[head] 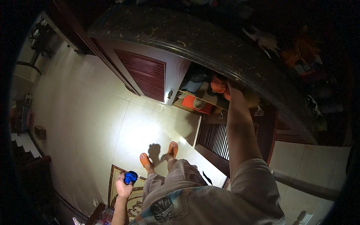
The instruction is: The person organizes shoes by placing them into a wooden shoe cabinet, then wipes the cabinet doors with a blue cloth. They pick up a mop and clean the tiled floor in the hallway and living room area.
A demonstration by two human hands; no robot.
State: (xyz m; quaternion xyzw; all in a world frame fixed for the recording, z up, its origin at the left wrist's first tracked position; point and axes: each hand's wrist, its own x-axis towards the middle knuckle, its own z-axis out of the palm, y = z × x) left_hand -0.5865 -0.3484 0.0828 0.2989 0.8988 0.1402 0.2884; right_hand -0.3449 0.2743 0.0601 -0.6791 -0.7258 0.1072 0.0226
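My left hand (123, 187) is out over the floor at the lower left, closed around a crumpled blue bundle (131, 177) that looks like cloth. My right forearm (242, 123) reaches up into an open wooden cabinet beneath a dark stone countertop (180, 36). The right hand itself is hidden under the counter's edge, so whatever it touches does not show. Close by the hidden hand, orange-red items (218, 84) lie on the upper shelf (201, 97), beside dark and grey footwear-like things (194, 83). Lower down sits a flat red item (189, 101) with a pale rounded object (199, 103) against it.
An opened louvred door (215, 140) stands beside my right arm. Another louvred door (143, 74) is closed to the left. Pale floor tiles (95, 112) surround my orange slippers (145, 160). An animal-skull-shaped ornament (264, 40) rests on the countertop. A stair-like structure (25, 149) is at far left.
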